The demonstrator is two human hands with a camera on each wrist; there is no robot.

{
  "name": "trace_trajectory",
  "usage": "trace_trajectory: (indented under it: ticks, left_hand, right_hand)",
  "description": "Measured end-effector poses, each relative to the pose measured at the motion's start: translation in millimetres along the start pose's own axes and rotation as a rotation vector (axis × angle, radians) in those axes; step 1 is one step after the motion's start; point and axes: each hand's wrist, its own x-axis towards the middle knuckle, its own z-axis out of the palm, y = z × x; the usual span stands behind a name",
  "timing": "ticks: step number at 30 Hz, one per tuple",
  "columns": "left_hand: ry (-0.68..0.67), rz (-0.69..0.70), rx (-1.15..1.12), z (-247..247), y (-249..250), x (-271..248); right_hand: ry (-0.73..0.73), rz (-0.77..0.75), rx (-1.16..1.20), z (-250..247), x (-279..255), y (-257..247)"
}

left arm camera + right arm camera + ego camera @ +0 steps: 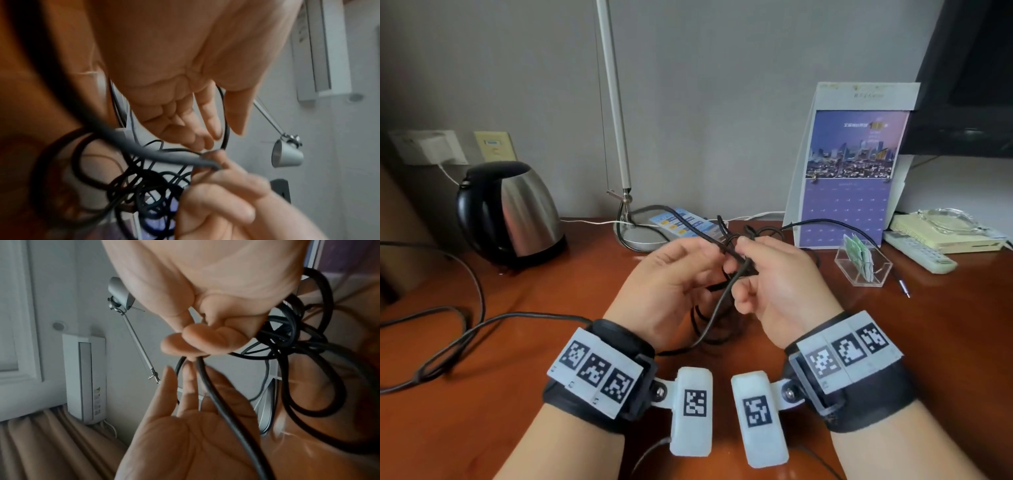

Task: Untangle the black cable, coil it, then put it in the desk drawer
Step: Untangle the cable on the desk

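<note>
The black cable was a messy knot held up in front of the lamp, with more loops lying on the desk under both hands. The right hand pinched one strand tight between thumb and finger. The left hand had its fingers straight and apart, a strand lying across the palm. To do this well, it seemed best to pull one loop out slowly and not tug hard, or the knot might get tighter.
</note>
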Motion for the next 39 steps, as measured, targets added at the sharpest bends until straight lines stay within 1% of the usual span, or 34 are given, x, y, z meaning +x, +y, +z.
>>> trace_trajectory:
  ticks: [1,3,5,7,9,12,13,14,15,16,17,20,21,22,25,26,28,31,32,33,34,35,37,38,39]
  left_hand:
    - [-0.037,-0.001,0.037,4,-2,-2]
    - [-0.048,0.016,0.046,7,-1,-4]
    - [-0.019,0.047,0.027,6,2,-4]
    - [0.043,0.095,-0.014,2,6,-1]
    - [0.155,0.162,-0.157,-6,9,4]
    - [0.425,0.264,-0.395,-29,15,12]
    - [0.496,0.277,-0.415,-36,17,13]
    - [0.538,0.270,-0.397,-40,18,14]
    - [0.542,0.245,-0.350,-41,17,15]
    - [0.491,0.206,-0.282,-37,16,14]
    - [0.393,0.152,-0.194,-31,13,12]
    - [0.036,-0.031,0.084,-7,3,3]
    - [-0.034,-0.048,0.123,-2,-1,1]
    - [-0.060,-0.035,0.137,0,-3,0]
    - [-0.014,0.061,0.156,-3,1,0]
    - [0.009,0.084,0.127,-3,3,0]
    - [0.086,0.127,-0.036,-6,8,1]
    - [0.279,0.204,-0.395,-23,17,8]
    - [0.333,0.192,-0.459,-28,20,10]
    - [0.366,0.155,-0.449,-33,20,12]
    - [0.358,0.111,-0.373,-33,20,12]
    - [0.307,0.067,-0.247,-32,17,11]
    - [0.112,-0.012,0.007,-21,9,6]
    - [0.018,-0.037,0.083,-14,7,3]
    - [-0.046,-0.049,0.114,-9,4,1]
  right_hand:
    - [-0.004,-0.007,-0.003,1,0,0]
    - [-0.014,-0.031,-0.030,3,-1,2]
    - [-0.041,-0.058,-0.072,4,-3,3]
    - [-0.061,-0.080,-0.132,5,-5,3]
    - [-0.053,-0.095,-0.219,4,-4,3]
    - [0.007,-0.110,-0.324,0,-1,4]
    - [0.018,-0.110,-0.334,-1,-1,4]
    - [0.021,-0.106,-0.328,-1,0,4]
    - [0.015,-0.101,-0.316,0,0,4]
    - [0.005,-0.100,-0.304,1,-1,4]
    - [-0.004,-0.102,-0.297,3,-2,5]
    - [-0.008,-0.123,-0.283,4,-1,6]
    - [-0.004,-0.127,-0.276,3,-1,6]
    - [-0.003,-0.126,-0.263,2,-1,5]
    - [-0.029,-0.114,-0.209,1,-4,1]
    - [-0.040,-0.116,-0.206,1,-5,0]
    - [-0.042,-0.129,-0.240,1,-5,-1]
    - [-0.009,-0.142,-0.354,-2,-2,2]
    - [-0.002,-0.139,-0.372,-3,-1,3]
    - [-0.001,-0.137,-0.375,-4,0,4]
    - [-0.005,-0.138,-0.374,-4,0,5]
    - [-0.010,-0.139,-0.372,-3,0,5]
    - [-0.021,-0.149,-0.375,-1,1,6]
    - [-0.026,-0.156,-0.383,0,1,7]
    - [-0.027,-0.160,-0.398,0,1,8]
